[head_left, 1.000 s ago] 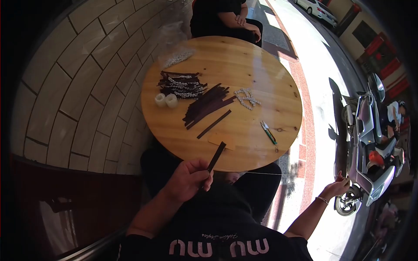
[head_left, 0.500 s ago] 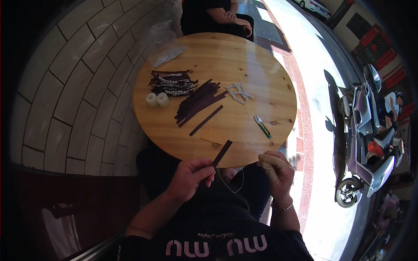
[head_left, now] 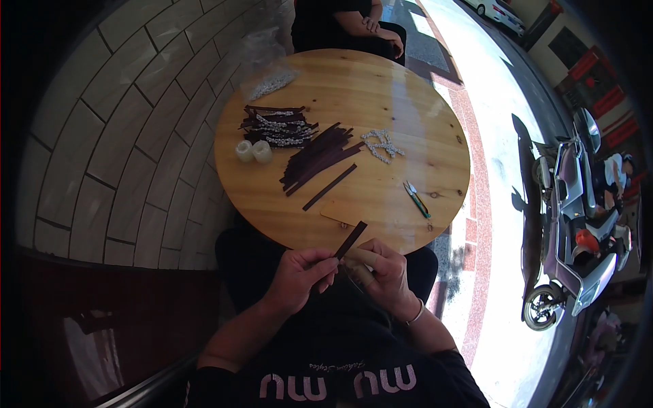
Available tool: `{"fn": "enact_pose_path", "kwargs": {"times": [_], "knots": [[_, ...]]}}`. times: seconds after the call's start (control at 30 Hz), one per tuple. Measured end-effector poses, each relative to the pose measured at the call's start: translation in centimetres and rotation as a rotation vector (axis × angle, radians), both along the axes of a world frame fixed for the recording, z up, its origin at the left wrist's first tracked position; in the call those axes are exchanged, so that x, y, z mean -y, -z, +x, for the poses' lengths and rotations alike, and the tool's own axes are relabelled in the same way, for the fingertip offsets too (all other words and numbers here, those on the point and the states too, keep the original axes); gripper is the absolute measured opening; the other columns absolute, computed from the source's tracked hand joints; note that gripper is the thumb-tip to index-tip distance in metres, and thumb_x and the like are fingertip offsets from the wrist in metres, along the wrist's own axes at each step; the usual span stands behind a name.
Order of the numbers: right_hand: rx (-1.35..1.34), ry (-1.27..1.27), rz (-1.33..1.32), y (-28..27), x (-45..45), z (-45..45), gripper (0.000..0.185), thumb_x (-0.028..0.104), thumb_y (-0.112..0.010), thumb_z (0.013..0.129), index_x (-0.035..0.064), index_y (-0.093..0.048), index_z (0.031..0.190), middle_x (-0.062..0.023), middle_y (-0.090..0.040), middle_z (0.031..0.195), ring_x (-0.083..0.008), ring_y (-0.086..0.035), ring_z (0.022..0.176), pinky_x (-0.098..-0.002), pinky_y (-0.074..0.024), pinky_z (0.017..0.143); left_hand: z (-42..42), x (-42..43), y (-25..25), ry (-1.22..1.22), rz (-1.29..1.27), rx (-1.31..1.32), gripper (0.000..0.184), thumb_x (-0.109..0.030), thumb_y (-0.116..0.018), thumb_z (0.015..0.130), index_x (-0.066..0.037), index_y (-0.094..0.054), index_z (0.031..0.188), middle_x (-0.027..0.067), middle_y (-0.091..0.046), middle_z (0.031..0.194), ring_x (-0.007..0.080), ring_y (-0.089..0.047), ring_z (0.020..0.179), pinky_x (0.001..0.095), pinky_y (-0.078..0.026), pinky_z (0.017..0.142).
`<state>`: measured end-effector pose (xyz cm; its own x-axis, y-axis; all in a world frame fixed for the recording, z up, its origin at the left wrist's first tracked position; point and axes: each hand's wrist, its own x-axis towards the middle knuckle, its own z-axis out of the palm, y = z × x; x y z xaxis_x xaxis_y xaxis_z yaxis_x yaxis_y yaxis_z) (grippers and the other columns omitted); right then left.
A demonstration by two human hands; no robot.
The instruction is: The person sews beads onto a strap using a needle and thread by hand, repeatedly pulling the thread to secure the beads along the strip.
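Note:
My left hand (head_left: 299, 277) pinches a dark brown strip (head_left: 352, 238) between thumb and fingers, just off the near edge of the table. The strip slants up and to the right. Against its lower part is my right hand (head_left: 384, 273), fingers closed in a pinch; pale covers sit on some fingertips. What the right hand grips is too small to make out. Ahead of my hands, a single dark strip (head_left: 330, 187) lies beside a fanned pile of similar strips (head_left: 316, 158). Green-handled thread snips (head_left: 417, 200) rest to the right.
On the round wooden table (head_left: 435, 129) lie white bead strings (head_left: 382, 146), dark strips with beads (head_left: 279, 128), two whitish spools (head_left: 253, 151) and a plastic bag of beads (head_left: 272, 83). A person (head_left: 347, 27) sits across. A tiled wall (head_left: 129, 129) stands left; scooters (head_left: 568, 224) are right.
My right hand has moved left, from apart to right beside the strip and my left hand. The thread loop that hung between the hands is now mostly hidden. The view has shifted slightly.

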<state>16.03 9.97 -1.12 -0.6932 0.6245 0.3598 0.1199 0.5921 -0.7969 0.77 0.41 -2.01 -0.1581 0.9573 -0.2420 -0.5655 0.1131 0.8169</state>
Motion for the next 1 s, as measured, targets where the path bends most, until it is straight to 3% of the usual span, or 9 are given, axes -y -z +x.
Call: {"fn": "enact_pose_path", "kwargs": {"times": [0.43,0.5,0.6,0.77,1.0], "knots": [[-0.055,-0.011,-0.026,0.9,0.4,-0.4,0.020,-0.003,-0.062,0.074,0.0024,-0.065,0.092,-0.0076,-0.059,0.076,-0.0163,-0.059,0.064,-0.0247,-0.0463,0.056,-0.6,0.0,0.4,0.054,0.007,0.086,0.009,-0.006,-0.057,0.085,0.002,-0.062,0.085,0.0045,-0.059,0.068,0.0077,-0.052,0.053,0.0183,-0.038,0.044],[-0.093,0.009,-0.033,1.1,0.7,-0.4,0.022,-0.002,-0.064,0.070,0.0044,-0.065,0.092,-0.0085,-0.059,0.078,-0.0222,-0.061,0.067,-0.0285,-0.0482,0.058,-0.7,0.1,0.2,0.081,0.011,0.127,0.009,-0.006,-0.056,0.085,0.003,-0.061,0.086,0.0057,-0.059,0.068,0.0091,-0.052,0.052,0.0191,-0.038,0.043],[-0.112,0.019,0.008,1.7,0.9,-0.4,0.021,-0.002,-0.065,0.070,0.0044,-0.066,0.090,-0.0078,-0.059,0.077,-0.0215,-0.061,0.065,-0.0282,-0.0479,0.057,-0.8,0.2,0.3,0.106,-0.022,0.199,0.010,-0.006,-0.057,0.084,0.003,-0.061,0.086,0.0060,-0.059,0.068,0.0094,-0.052,0.052,0.0192,-0.037,0.041],[-0.135,0.037,0.119,1.8,1.2,-0.4,0.022,-0.001,-0.066,0.067,0.0042,-0.066,0.088,-0.0070,-0.059,0.077,-0.0207,-0.061,0.063,-0.0277,-0.0472,0.054,-0.8,0.3,0.8,0.221,-0.032,0.292,0.012,-0.008,-0.056,0.085,0.003,-0.060,0.084,0.0053,-0.058,0.068,0.0085,-0.052,0.052,0.0184,-0.036,0.041],[-0.148,0.039,0.138,1.9,0.5,-0.8,0.022,-0.001,-0.067,0.065,0.0041,-0.065,0.087,-0.0074,-0.058,0.076,-0.0221,-0.059,0.063,-0.0295,-0.0471,0.054,-0.7,0.3,0.2,0.153,-0.021,0.236,0.013,-0.012,-0.057,0.086,0.000,-0.061,0.084,0.0015,-0.056,0.066,0.0056,-0.050,0.052,0.0167,-0.035,0.043]]}}
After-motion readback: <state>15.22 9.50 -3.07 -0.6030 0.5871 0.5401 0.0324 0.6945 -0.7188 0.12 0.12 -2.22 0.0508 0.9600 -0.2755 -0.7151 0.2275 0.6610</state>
